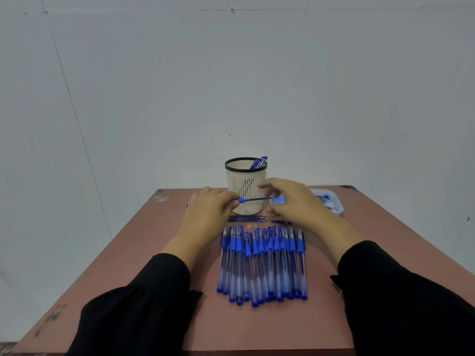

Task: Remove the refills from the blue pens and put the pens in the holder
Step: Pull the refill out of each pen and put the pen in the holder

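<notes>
Near desk's far edge, before holder (pixel 246 186): my left hand (pixel 205 211) pinches pen (pixel 253 199) level; right hand (pixel 295 201), fingers loosely spread, grips nothing visible, poised to draw refill. Unopened pens (pixel 262 263) rowed at desk centre, within reach.

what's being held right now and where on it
The left hand pinches a blue pen at its capped end. The right hand seems to grip its other end, though that end is blurred.

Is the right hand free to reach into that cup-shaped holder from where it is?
Probably yes: the right hand hovers open beside the holder, whose top is open apart from a few pens leaning at the right rim.
</notes>
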Tool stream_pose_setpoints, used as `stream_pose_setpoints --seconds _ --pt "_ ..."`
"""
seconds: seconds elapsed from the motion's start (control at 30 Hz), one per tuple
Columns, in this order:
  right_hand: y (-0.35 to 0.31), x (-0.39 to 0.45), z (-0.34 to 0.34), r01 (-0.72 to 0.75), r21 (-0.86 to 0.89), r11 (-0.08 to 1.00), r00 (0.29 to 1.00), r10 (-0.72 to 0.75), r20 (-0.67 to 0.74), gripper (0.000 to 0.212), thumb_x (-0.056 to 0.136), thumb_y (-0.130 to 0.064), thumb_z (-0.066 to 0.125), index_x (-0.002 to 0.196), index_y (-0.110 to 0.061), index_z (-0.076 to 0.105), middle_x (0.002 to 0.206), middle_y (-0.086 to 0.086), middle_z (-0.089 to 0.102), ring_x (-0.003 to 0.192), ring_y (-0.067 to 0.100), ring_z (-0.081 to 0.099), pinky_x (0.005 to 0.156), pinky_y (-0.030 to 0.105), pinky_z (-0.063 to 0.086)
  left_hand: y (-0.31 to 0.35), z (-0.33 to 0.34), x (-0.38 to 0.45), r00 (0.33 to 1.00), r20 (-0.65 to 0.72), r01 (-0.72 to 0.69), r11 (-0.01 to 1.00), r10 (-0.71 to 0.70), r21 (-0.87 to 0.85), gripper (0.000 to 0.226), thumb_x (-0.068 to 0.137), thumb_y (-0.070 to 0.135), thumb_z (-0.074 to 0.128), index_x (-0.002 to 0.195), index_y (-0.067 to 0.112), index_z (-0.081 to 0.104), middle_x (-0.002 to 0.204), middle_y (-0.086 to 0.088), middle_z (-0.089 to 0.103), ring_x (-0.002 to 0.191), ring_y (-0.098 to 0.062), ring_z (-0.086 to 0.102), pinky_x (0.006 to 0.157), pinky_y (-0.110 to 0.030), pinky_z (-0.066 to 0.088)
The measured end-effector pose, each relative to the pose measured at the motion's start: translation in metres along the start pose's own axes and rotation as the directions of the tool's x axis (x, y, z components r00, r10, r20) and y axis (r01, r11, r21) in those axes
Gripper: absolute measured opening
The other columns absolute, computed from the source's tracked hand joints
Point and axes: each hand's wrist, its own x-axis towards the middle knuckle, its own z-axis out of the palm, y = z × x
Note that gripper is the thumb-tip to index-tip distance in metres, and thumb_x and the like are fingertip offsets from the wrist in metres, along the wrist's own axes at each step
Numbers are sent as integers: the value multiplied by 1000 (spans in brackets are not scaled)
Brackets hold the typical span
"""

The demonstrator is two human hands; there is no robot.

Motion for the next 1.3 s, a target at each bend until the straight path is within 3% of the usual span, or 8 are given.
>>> stream_pose_setpoints --seconds 0.13,0.27,0.53,0.87,0.97,1.07,1.17,1.3 --pt "10 3 -11 -9 -78 997 997 3 -82 14 80 -19 70 84 -31 63 87 -12 62 80 4 54 85 32 47 -1 0 1 1000 -11 11 1000 -11 -5 24 97 37 45 110 32 64 105 14 67 85 -7 38 85 -35 39" --pt "6 5 -8 22 -78 997 999 -26 -45 2 83 -30 69 83 -29 68 84 -15 58 87 8 52 89 35 42 1 2 0 1000 -2 -10 1000 10 -19 24 97 37 45 110 32 65 102 14 66 86 -7 39 85 -33 37" --pt "1 2 -10 -95 142 985 985 73 158 17 93 -29 60 80 -27 71 84 -4 69 82 11 62 80 30 46 7 2 -1 997 52 -52 999 53 -12 26 97 37 45 114 31 64 101 11 65 96 -14 49 86 -34 38" --pt "14 -1 -21 -148 -359 922 953 231 199 9 77 -30 74 85 -33 77 83 -17 69 81 1 57 70 19 41 6 0 -1 998 64 -17 1000 18 -16 27 97 37 44 116 31 63 103 11 64 97 -12 47 86 -32 36" --pt "16 1 -16 -156 -255 954 956 211 204 4 80 -24 72 82 -25 75 84 -9 71 84 9 63 79 30 51 5 -1 -1 998 58 -14 1000 15 -20 27 97 36 45 116 30 63 103 11 65 97 -13 48 87 -33 37" --pt "10 4 -11 -192 40 981 979 189 80 4 86 -18 68 85 -15 70 83 -6 68 76 6 61 66 18 47 4 0 -1 999 45 -15 1000 16 -20 26 97 36 45 115 30 64 102 11 65 97 -14 49 87 -33 37" --pt "-3 5 -5 -242 449 860 965 264 15 3 87 -7 66 90 -8 68 77 1 68 61 6 62 49 11 43 4 1 -1 1000 31 -4 1000 4 -14 26 97 36 45 114 31 64 102 12 65 96 -14 48 85 -32 36" --pt "-11 3 2 -288 628 723 945 320 65 8 86 -1 65 93 -4 69 72 3 69 54 2 62 49 15 44 5 1 -1 1000 9 -5 1000 5 -8 25 97 37 45 112 32 65 101 13 65 95 -13 48 84 -32 35"
